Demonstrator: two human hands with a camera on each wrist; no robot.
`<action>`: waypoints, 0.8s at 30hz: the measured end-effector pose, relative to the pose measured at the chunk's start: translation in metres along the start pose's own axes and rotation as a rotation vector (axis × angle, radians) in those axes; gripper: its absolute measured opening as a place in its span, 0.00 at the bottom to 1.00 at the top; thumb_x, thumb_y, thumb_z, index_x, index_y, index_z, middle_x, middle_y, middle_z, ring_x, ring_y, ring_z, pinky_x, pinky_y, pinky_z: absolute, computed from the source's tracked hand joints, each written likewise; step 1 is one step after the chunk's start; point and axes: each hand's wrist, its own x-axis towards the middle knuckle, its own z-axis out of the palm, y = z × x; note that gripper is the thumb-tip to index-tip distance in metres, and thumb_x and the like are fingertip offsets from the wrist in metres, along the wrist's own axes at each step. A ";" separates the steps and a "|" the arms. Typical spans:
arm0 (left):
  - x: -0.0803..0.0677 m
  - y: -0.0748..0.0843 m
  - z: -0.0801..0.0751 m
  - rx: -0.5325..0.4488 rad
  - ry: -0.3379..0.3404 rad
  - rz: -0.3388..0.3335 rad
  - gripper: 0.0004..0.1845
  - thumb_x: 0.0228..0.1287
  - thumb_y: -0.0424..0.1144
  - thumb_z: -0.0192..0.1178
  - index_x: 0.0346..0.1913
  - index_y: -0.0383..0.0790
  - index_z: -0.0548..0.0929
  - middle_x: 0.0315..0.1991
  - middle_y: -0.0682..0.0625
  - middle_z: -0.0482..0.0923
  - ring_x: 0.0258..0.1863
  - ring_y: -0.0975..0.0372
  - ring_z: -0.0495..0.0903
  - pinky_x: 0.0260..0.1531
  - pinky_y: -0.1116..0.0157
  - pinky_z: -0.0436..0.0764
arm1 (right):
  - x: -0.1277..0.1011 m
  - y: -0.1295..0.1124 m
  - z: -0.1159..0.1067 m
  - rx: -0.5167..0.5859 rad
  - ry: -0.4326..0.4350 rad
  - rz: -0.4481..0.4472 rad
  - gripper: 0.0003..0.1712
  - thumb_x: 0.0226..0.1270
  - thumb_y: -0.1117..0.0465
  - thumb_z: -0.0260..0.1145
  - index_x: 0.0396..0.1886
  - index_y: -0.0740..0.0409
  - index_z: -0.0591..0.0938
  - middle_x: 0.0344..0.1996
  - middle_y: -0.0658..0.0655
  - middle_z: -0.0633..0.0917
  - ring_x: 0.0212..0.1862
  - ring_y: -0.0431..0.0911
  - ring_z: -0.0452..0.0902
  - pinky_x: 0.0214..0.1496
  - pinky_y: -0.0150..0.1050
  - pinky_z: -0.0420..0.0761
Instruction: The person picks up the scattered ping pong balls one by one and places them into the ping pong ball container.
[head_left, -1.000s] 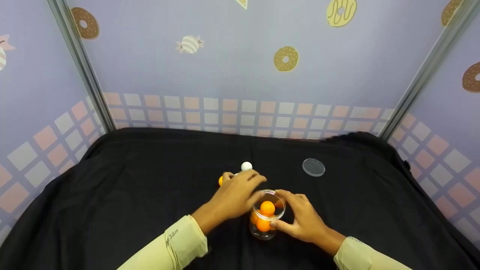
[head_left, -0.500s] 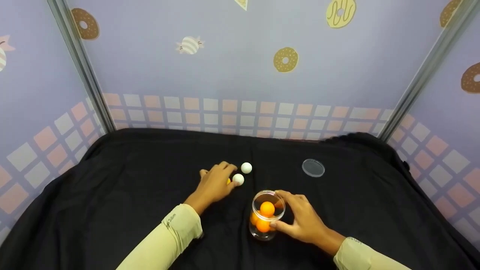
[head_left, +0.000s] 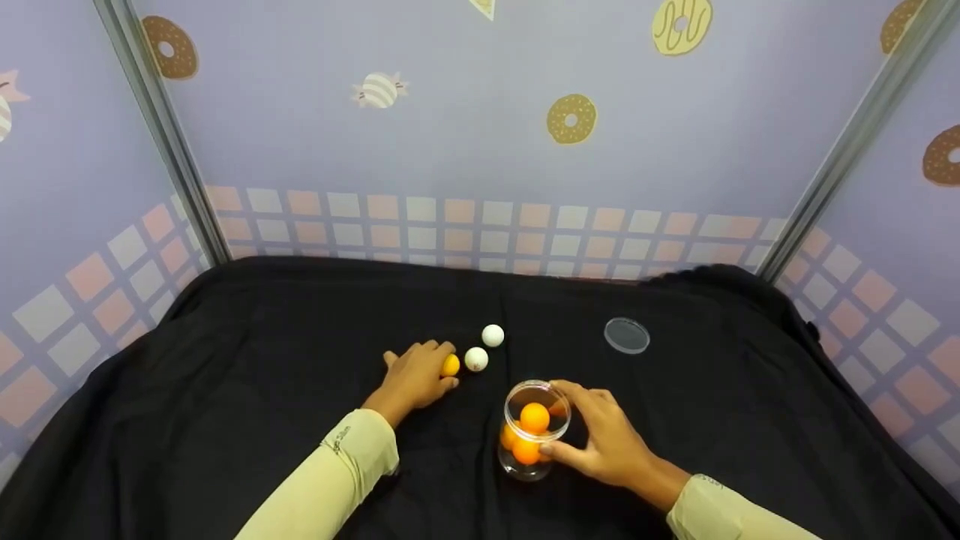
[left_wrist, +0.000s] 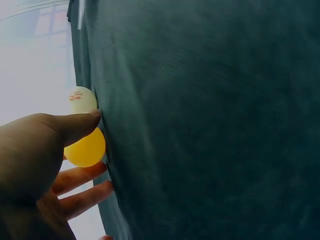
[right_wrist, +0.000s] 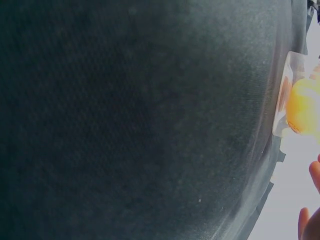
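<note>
My left hand [head_left: 411, 375] is down on the black cloth [head_left: 262, 360] of the table, fingers [left_wrist: 82, 177] curled round the orange ball [head_left: 450, 365] and thumb over the top of it, so the ball is pinched at my fingertips with the cloth under it. From the left wrist view the same ball [left_wrist: 86, 147] glows yellow-orange between thumb and fingers, and a white ball [left_wrist: 82, 100] with a small red mark sits just past it.

My right hand [head_left: 604, 442] is wrapped round the clear jar [head_left: 534, 431], thumb on the near side of the rim, fingers round the far side (a firm hold, jar upright on the cloth). Inside the jar are orange balls [head_left: 534, 417], stacked, the top one close under the open mouth. The right wrist view shows mostly cloth, with the jar's wall [right_wrist: 282, 100] and an orange glow at the right edge.

Outward from the jar: the ball in my left hand lies at about 10 o'clock of it. The nearer white ball [head_left: 476, 359] sits just beside the orange one, on its 3 o'clock side, whether touching I cannot tell. A second white ball [head_left: 493, 335] rests near it at 1 o'clock, apart. The round clear lid [head_left: 627, 335] lies flat at about 2 o'clock from the jar, well apart from everything.
</note>
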 end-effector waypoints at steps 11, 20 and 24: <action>0.001 0.000 0.006 0.059 0.025 0.023 0.21 0.66 0.47 0.69 0.61 0.51 0.80 0.50 0.49 0.82 0.49 0.51 0.80 0.51 0.34 0.70 | -0.001 0.002 0.001 -0.013 0.016 -0.021 0.43 0.55 0.34 0.74 0.68 0.46 0.75 0.58 0.42 0.84 0.51 0.44 0.80 0.53 0.48 0.77; -0.003 0.002 0.002 0.066 0.058 0.057 0.21 0.64 0.45 0.70 0.58 0.49 0.81 0.48 0.49 0.83 0.45 0.50 0.81 0.47 0.36 0.70 | 0.000 0.001 0.001 -0.010 0.018 -0.024 0.44 0.54 0.35 0.76 0.68 0.46 0.76 0.55 0.41 0.85 0.51 0.44 0.80 0.53 0.48 0.77; -0.006 0.004 0.001 0.083 0.057 0.069 0.20 0.64 0.44 0.70 0.58 0.49 0.81 0.46 0.49 0.83 0.44 0.50 0.81 0.48 0.33 0.70 | 0.000 0.000 0.000 -0.005 0.010 -0.020 0.44 0.55 0.34 0.75 0.68 0.47 0.76 0.57 0.42 0.85 0.51 0.43 0.81 0.54 0.47 0.76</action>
